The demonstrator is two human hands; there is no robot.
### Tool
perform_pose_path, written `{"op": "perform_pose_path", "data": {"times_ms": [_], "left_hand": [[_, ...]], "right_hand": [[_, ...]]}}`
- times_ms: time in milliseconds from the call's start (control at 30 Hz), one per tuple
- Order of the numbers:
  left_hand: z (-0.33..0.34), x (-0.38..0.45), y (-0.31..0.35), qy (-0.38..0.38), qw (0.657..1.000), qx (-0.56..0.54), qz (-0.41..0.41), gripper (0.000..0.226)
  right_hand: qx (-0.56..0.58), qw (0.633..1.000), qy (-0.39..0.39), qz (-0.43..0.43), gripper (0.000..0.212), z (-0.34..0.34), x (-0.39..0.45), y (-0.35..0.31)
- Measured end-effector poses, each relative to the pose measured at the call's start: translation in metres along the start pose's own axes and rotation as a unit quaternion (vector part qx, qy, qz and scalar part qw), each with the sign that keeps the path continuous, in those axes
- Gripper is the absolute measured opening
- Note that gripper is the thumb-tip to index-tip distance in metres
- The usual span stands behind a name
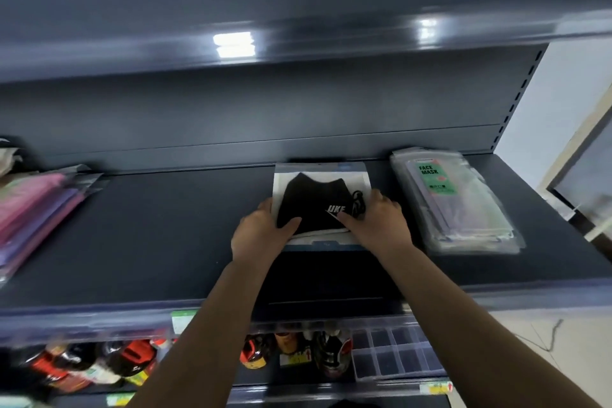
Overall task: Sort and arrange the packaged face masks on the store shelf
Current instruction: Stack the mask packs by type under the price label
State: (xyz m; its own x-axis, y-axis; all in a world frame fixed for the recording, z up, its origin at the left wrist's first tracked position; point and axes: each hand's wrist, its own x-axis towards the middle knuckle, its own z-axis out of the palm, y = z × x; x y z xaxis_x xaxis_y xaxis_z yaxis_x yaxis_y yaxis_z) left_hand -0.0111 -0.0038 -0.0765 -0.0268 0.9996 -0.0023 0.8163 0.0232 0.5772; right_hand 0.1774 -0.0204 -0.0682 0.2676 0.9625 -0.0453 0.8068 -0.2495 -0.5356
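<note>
Black mask pack [319, 205], white-lettered, clear-wrapped, gripped at both sides.

Motion-blurred, edge-warped, glare overhead.

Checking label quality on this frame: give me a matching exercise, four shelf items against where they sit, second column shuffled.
Column 1
1. black mask pack
2. green-label FACE MASK stack
3. pink and purple packs
4. clear compartment box

Column 2
A. left end of the shelf
B. lower shelf, right of the bottles
C. middle, held by left hand and right hand
D. right end of the shelf

Pairs: 1-C, 2-D, 3-A, 4-B
</note>
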Motion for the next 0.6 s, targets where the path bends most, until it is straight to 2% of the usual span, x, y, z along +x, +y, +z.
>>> {"op": "perform_pose_path", "data": {"times_ms": [100,267,467,600], "left_hand": [[-0.003,-0.009,0.006,0.014,0.999,0.044,-0.01,0.066],[-0.02,-0.033,0.008,0.097,0.993,0.067,-0.003,0.06],[-0.041,-0.06,-0.015,0.166,0.972,0.167,-0.021,0.059],[-0.06,-0.075,-0.047,0.167,0.962,0.21,-0.044,0.058]], "right_hand": [[-0.057,0.997,0.02,-0.04,0.073,-0.004,-0.007,0.001],[-0.097,0.983,0.076,-0.136,0.066,-0.011,-0.021,-0.011],[-0.144,0.945,0.029,-0.293,0.055,0.002,-0.042,-0.052],[-0.157,0.928,0.005,-0.337,0.055,0.019,-0.055,-0.085]]}}
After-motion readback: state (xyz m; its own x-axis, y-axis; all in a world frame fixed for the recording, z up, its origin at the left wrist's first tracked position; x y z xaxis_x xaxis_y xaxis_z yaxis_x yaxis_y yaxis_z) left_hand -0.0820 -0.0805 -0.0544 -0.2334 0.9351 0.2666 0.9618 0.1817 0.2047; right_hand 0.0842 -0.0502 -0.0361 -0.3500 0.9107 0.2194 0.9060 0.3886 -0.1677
